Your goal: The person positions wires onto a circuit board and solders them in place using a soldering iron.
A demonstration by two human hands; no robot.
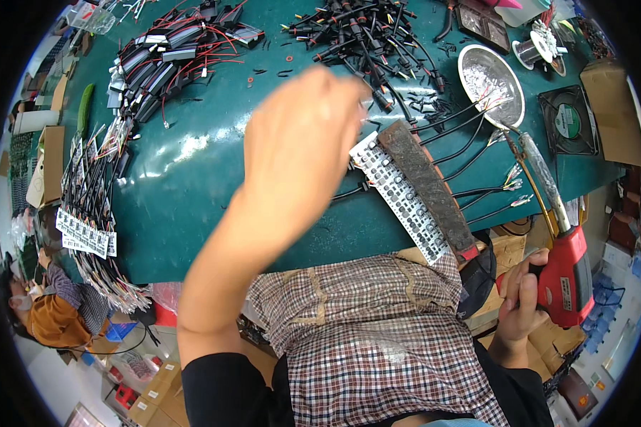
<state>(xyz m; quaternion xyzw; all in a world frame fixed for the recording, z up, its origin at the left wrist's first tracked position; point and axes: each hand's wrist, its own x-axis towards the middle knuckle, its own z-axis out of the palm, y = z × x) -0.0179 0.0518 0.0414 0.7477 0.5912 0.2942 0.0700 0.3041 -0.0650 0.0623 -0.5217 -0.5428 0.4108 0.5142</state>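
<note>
My right hand [521, 302] is wrapped round the handle of a red and black soldering gun [566, 285], its long metal barrel pointing up toward a shallow metal bowl [509, 75]. Over the middle of the table my left hand [299, 135] is raised and smeared by motion; whether its fingers hold anything cannot be made out. Just right of it lies a white panel of small circuit boards [400, 199], with a dark, worn bar [427, 188] lying along it. Several black cables [466, 153] stick out to the bar's right, their ends split into thin coloured wires.
Black connector cables [370, 35] are heaped at the back, with dark modules on red wires [171, 53] to their left. Wired white boards [85, 231] hang over the left edge near a cucumber [86, 107]. A solder spool [530, 53] and fan [568, 119] stand right. Another person [57, 317] sits far left.
</note>
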